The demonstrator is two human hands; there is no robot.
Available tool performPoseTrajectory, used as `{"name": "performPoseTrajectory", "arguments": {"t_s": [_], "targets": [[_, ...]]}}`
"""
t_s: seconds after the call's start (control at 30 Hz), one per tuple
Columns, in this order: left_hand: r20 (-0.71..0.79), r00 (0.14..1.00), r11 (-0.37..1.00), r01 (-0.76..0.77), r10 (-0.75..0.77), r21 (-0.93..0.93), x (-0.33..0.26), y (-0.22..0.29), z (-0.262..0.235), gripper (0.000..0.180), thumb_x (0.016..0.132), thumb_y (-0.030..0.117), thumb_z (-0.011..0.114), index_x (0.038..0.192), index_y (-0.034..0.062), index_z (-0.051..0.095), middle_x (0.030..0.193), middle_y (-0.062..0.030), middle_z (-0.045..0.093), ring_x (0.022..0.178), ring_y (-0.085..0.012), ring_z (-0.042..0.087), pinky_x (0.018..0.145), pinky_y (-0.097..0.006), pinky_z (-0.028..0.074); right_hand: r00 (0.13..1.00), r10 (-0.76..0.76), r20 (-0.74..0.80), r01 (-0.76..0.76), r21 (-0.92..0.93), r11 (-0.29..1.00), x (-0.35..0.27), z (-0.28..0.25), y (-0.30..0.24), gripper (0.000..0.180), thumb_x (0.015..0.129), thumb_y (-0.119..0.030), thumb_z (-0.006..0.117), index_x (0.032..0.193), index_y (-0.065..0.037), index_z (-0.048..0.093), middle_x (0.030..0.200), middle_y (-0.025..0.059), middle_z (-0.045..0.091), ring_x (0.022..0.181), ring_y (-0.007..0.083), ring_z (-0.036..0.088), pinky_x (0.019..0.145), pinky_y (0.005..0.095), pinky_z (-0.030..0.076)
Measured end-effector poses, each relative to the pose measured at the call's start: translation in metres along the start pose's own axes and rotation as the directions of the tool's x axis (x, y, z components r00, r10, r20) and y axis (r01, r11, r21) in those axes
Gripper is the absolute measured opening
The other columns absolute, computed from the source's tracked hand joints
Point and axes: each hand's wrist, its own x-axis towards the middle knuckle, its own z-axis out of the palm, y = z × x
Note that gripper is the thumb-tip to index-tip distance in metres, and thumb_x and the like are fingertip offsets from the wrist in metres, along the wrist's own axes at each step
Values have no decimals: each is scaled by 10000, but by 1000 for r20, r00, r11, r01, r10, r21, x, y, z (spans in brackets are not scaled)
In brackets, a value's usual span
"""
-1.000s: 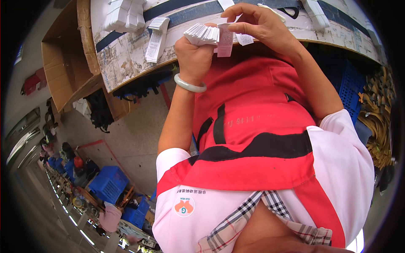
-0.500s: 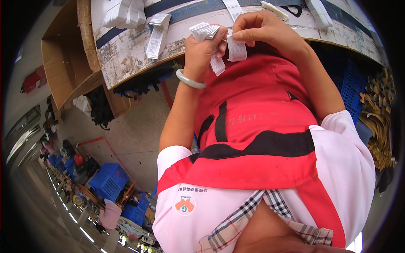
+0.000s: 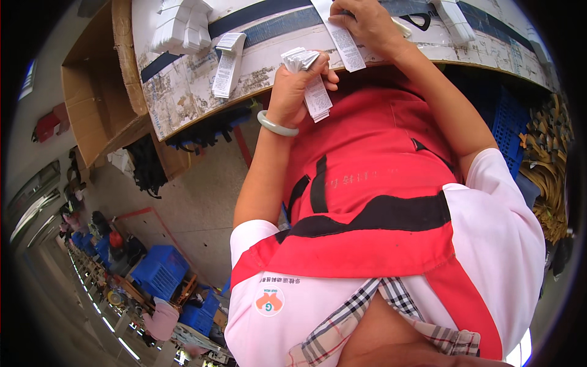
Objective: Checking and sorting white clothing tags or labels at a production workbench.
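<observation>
My left hand (image 3: 292,92) is closed around a stack of white printed labels (image 3: 317,101). The fanned ends stick out above the fist and the lower part hangs below the fingers. Over the table's near edge, my right hand (image 3: 370,29) has its fingers bent and pressed together on a long white printed label strip (image 3: 348,50), which lies on the table with its near end at the edge. Part of the fingertips is cut off by the top of the picture. Another folded label bundle (image 3: 227,70) lies on the table to the left of my left hand.
The worn table (image 3: 183,107) has dark tape strips across it. Thick white label stacks (image 3: 182,27) lie at its left, and another stack (image 3: 454,21) at the right. An open cardboard box (image 3: 101,85) stands left of the table. A blue crate (image 3: 509,125) is at the right.
My right hand has moved up and away from my left hand, onto the label strip on the table. The short label it pinched no longer hangs between the hands. My left hand has lowered slightly.
</observation>
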Motion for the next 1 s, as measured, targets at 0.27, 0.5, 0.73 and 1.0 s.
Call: {"name": "performPoseTrajectory", "arguments": {"t_s": [0.27, 0.5, 0.73, 1.0], "targets": [[-127, 969, 932, -161, 211, 324, 1, 5, 5, 154, 844, 71, 732, 968, 13, 663, 752, -17, 619, 616, -78, 558, 531, -210, 441, 997, 60, 47, -67, 146, 987, -6, -8, -14, 94, 817, -108, 675, 857, -54, 610, 885, 122, 564, 892, 322, 548, 797, 407, 455], [-53, 887, 759, -360, 459, 542, 9, 15, 11, 196, 808, 23, 749, 996, 27, 692, 834, 11, 638, 668, -39, 552, 563, -192, 433, 998, 18, -54, -15, 62, 998, -3, -9, -14, 109, 816, -109, 683, 855, -39, 609, 881, 124, 563, 868, 321, 550, 771, 389, 462], [-72, 903, 750, -304, 423, 588, 11, 6, 0, 207, 806, 56, 756, 1004, 25, 702, 851, -10, 677, 727, -60, 590, 625, -221, 475, 999, 40, -14, -38, 151, 988, -8, 0, -1, 124, 814, -114, 690, 851, -27, 609, 869, 127, 566, 852, 308, 562, 745, 378, 470], [68, 827, 588, -453, 559, 670, 2, 19, 9, 250, 759, -70, 624, 984, 1, 705, 838, -52, 705, 769, -115, 648, 697, -262, 526, 973, 84, 215, -174, 442, 880, -10, -49, -51, 115, 874, -126, 671, 911, -34, 613, 858, 97, 602, 782, 213, 590, 688, 322, 466]]}}
